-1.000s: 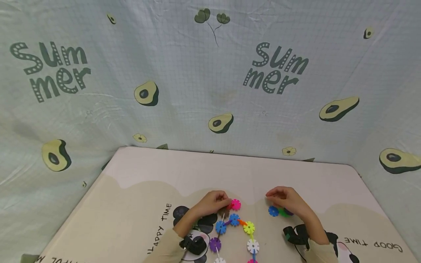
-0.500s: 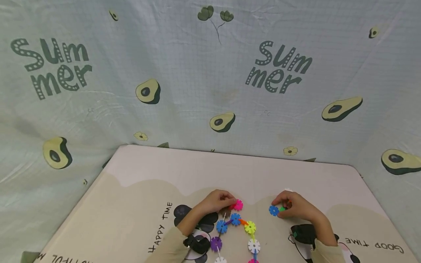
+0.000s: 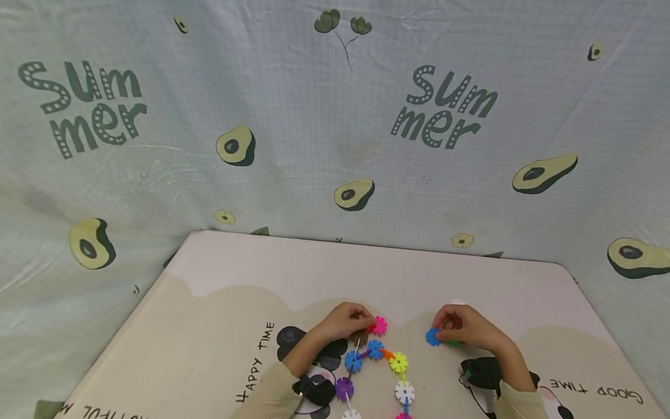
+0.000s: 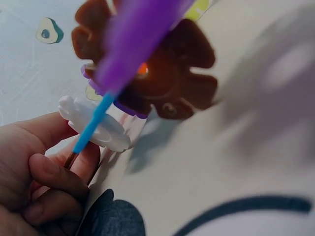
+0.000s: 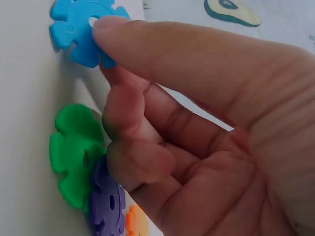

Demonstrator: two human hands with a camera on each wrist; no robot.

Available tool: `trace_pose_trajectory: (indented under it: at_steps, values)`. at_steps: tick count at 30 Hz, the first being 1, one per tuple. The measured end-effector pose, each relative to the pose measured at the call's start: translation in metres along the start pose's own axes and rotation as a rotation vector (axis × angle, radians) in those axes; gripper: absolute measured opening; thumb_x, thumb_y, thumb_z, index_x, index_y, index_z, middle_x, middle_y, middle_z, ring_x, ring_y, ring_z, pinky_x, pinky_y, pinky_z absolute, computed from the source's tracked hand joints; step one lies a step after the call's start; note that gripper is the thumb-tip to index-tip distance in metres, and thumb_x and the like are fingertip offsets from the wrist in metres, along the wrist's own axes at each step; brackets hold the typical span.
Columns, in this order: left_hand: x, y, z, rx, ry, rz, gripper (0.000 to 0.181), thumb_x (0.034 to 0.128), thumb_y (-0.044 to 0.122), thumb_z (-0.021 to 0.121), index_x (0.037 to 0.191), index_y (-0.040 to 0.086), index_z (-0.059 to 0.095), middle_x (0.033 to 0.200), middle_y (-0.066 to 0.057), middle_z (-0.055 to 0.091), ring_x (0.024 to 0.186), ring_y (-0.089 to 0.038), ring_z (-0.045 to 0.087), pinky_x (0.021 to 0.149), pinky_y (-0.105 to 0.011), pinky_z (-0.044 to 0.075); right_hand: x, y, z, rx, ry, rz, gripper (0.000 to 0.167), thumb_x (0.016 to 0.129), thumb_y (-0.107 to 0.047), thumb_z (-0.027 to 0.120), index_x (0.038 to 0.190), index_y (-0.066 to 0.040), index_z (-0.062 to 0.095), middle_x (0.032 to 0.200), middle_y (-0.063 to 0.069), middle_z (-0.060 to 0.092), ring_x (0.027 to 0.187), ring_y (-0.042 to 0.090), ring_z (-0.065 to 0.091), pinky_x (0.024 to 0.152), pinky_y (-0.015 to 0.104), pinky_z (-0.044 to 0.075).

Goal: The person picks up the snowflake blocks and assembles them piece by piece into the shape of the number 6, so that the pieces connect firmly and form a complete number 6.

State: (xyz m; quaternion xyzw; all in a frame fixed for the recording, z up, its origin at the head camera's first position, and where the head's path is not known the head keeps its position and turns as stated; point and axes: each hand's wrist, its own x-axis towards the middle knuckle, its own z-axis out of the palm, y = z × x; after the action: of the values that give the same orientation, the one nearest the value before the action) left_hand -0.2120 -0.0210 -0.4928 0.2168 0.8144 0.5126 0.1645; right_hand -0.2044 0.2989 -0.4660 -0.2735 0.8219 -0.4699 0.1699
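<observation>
Above the chain's top end, my left hand (image 3: 342,321) pinches a red interlocking disc (image 3: 370,329) joined to a pink disc (image 3: 380,326). The left wrist view shows its fingertips on a dark reddish edge, with a white disc (image 4: 96,123) and a brown disc (image 4: 189,73) close by. To the right, my right hand (image 3: 466,327) pinches a blue disc (image 5: 83,32) between thumb and index finger. A green disc (image 5: 76,155) and a dark purple disc (image 5: 108,199) lie beneath its other fingers.
The linked chain runs towards me: blue disc (image 3: 375,349), yellow disc (image 3: 398,362), white disc (image 3: 405,391) and purple disc (image 3: 344,389). Its lower part leaves the head view. A patterned curtain (image 3: 293,116) hangs behind the table (image 3: 235,262).
My right hand has come down onto the loose discs and taken hold of the blue one, which has shifted slightly left. The left hand stays at the red and pink discs.
</observation>
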Motion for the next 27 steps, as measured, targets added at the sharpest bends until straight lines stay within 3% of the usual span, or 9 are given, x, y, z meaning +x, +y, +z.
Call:
trace_pose_trajectory:
  at_steps: [6,14,27]
  values:
    - [0.0,0.0,0.001,-0.007,0.005,-0.01,0.022,0.0932,0.018,0.064,0.093,-0.003,0.073,0.072,0.004,0.059,0.058,-0.003,0.044,0.053,-0.018,0.035,0.006,0.003,0.007,0.006,0.03,-0.002,0.014,0.091,-0.007,0.068,0.102,0.002,0.067,0.092,0.004,0.067,0.078,0.005,0.06,0.068,0.023,0.051]
    - [0.0,0.0,0.002,0.007,0.018,-0.019,0.022,0.0929,0.019,0.065,0.09,-0.001,0.073,0.071,0.005,0.059,0.058,-0.003,0.045,0.053,-0.018,0.035,0.023,-0.001,0.027,0.0,0.074,-0.104,0.008,0.091,-0.005,0.067,0.098,-0.001,0.068,0.087,0.004,0.066,0.074,0.004,0.057,0.065,0.022,0.05]
    - [0.001,0.003,0.003,0.013,0.03,-0.028,0.023,0.0921,0.021,0.066,0.087,0.0,0.073,0.069,0.005,0.059,0.059,-0.002,0.045,0.054,-0.018,0.034,0.041,-0.009,0.054,-0.039,0.135,-0.126,0.006,0.089,-0.003,0.069,0.094,-0.003,0.065,0.085,0.007,0.064,0.074,0.006,0.057,0.069,0.021,0.052]
